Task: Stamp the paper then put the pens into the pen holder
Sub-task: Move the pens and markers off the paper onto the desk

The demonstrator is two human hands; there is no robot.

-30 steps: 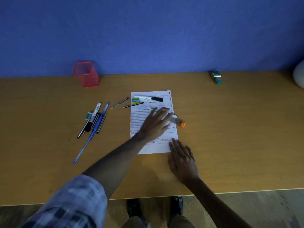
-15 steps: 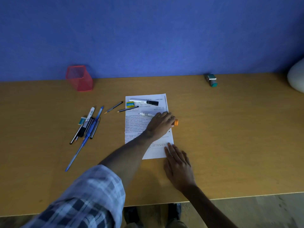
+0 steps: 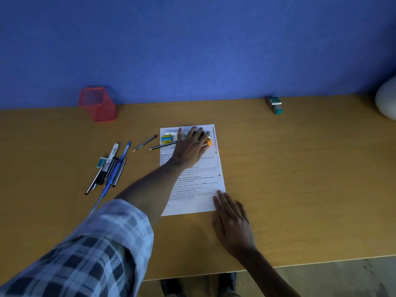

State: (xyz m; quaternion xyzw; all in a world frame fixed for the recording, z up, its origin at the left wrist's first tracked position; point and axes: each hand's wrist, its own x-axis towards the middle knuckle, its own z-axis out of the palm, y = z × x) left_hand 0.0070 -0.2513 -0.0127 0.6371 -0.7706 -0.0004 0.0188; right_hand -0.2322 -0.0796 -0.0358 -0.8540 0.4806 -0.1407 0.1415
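A printed paper (image 3: 192, 194) lies on the wooden desk (image 3: 300, 179). My left hand (image 3: 189, 148) rests over the paper's top end. It holds an orange-capped marker (image 3: 209, 142) under the palm, and its fingers spread over a white marker (image 3: 170, 132) that is mostly hidden. My right hand (image 3: 232, 224) lies flat at the paper's lower right corner, fingertips on its edge. A red mesh pen holder (image 3: 97, 105) stands at the back left. The teal stamp (image 3: 276, 105) lies at the back right. Several pens (image 3: 110, 168) lie bunched to the left of the paper.
Two pencils (image 3: 144, 144) (image 3: 162, 146) lie between the pen bunch and the paper. A yellow-blue eraser box (image 3: 166, 138) sits on the paper's top left. A small teal eraser (image 3: 101, 162) lies beside the pens. A white rounded object (image 3: 386, 99) is at the right edge.
My left hand closed on the orange-capped marker at the paper's right edge, then carried it up to the paper's top, over the white marker. My right hand stayed at the lower corner.
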